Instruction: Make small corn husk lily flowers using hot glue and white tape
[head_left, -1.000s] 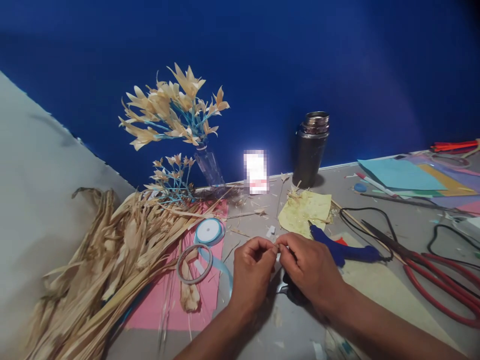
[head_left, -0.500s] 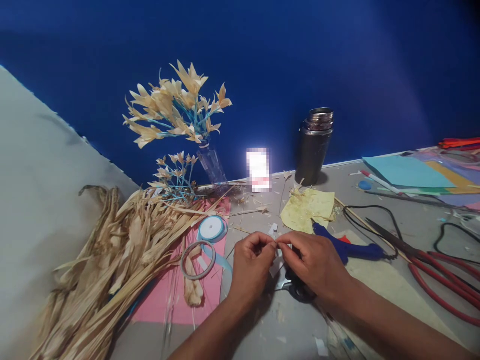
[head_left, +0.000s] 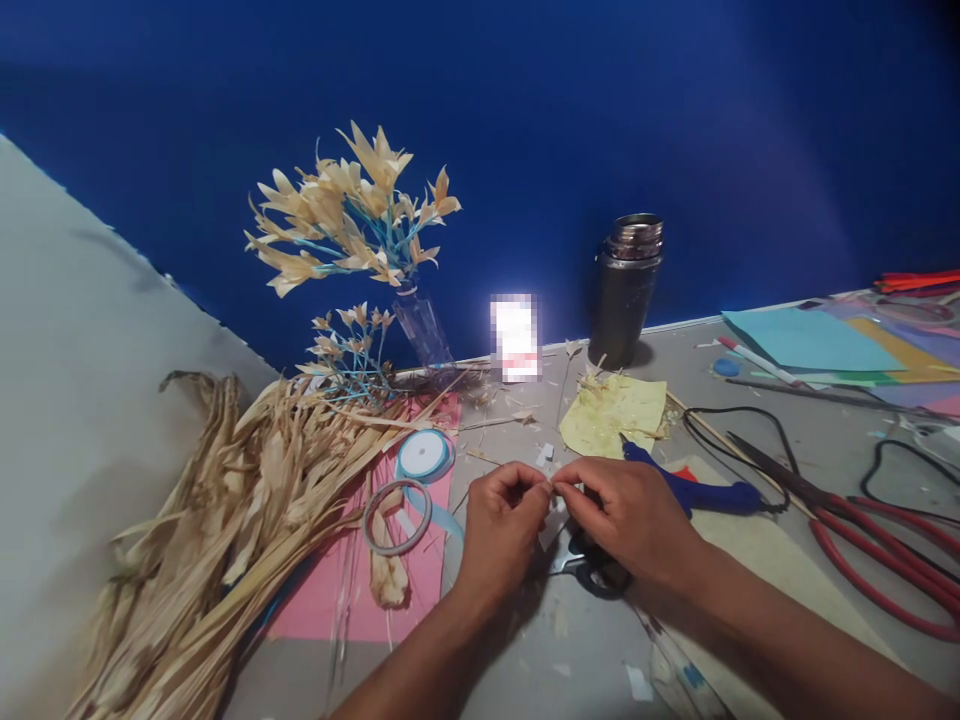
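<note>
My left hand (head_left: 504,522) and my right hand (head_left: 622,518) meet fingertip to fingertip over the grey table (head_left: 817,440), both pinching a small pale strip (head_left: 556,512) between them. Small black-handled scissors (head_left: 592,572) lie on the table just under my right hand. A blue glue gun (head_left: 694,492) lies right behind my right hand. A roll of light blue ribbon (head_left: 422,456) and a tape ring (head_left: 393,517) rest on pink paper (head_left: 420,590) to the left of my left hand.
A heap of dried husks (head_left: 225,530) fills the left side. A vase of husk flowers (head_left: 356,225), a metal flask (head_left: 626,288) and a yellow sheet (head_left: 611,416) stand behind. Large red-handled shears (head_left: 877,540), black cords and coloured papers (head_left: 817,345) lie to the right.
Both hands stay pinched together on the small strip, shifting only slightly. The view has drifted a little, and more of the small scissors shows under my right hand.
</note>
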